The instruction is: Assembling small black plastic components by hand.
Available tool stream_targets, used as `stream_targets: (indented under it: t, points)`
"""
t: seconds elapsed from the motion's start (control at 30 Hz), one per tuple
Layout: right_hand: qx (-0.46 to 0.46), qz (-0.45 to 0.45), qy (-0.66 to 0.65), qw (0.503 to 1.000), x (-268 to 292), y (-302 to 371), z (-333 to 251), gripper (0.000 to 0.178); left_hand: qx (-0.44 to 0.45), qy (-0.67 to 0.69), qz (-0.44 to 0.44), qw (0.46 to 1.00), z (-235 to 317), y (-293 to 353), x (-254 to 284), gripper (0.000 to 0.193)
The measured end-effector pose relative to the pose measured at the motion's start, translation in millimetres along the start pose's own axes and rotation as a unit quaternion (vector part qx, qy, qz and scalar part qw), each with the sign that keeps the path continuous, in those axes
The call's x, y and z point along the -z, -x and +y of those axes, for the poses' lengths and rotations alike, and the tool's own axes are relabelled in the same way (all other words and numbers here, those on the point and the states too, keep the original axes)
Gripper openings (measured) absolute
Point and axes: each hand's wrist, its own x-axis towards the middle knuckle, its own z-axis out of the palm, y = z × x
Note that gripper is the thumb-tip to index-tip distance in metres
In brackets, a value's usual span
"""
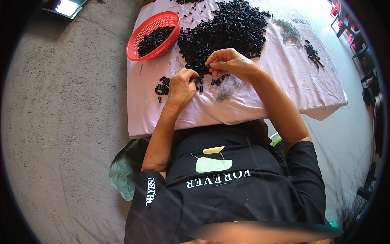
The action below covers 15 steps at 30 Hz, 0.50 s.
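Observation:
My left hand [181, 90] is closed above the pink cloth, with a small black cylindrical piece [193, 80] at its thumb and fingertips. To its right, my right hand [232, 64] is pinched shut at the near edge of a big heap of black pieces [223, 34]. What lies between those fingertips is too small and dark to make out. Beside my left hand sits a small group of black pieces [163, 87]. A little bunch of thin silvery metal bits [223, 96] lies just below my right hand.
A red plastic basket [167, 49] with black pieces inside stands at the table's left edge. More silvery bits [288, 30] and a few black parts [313, 55] lie on the right of the pink cloth [243, 107]. A green bag [124, 175] is by the table's near left corner.

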Motion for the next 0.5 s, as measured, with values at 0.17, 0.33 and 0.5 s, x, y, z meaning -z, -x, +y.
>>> stream_targets:
  t: [0.17, 0.33, 0.5]
  points:
    - [0.005, 0.001, 0.004, 1.000, 0, 0, 0, 0.015, 0.034, -0.055, -0.016, 0.998, 14, -8, -9, 0.021]
    - [0.006, -0.001, 0.001, 1.000, 1, -1, 1, 0.015, 0.056, -0.106, -0.035, 0.992, 18, -11, -10, 0.018]
    - [0.008, -0.005, 0.003, 1.000, 1, -1, 2, 0.014, 0.050, -0.119, -0.077, 0.989, 22, -14, -6, 0.011]
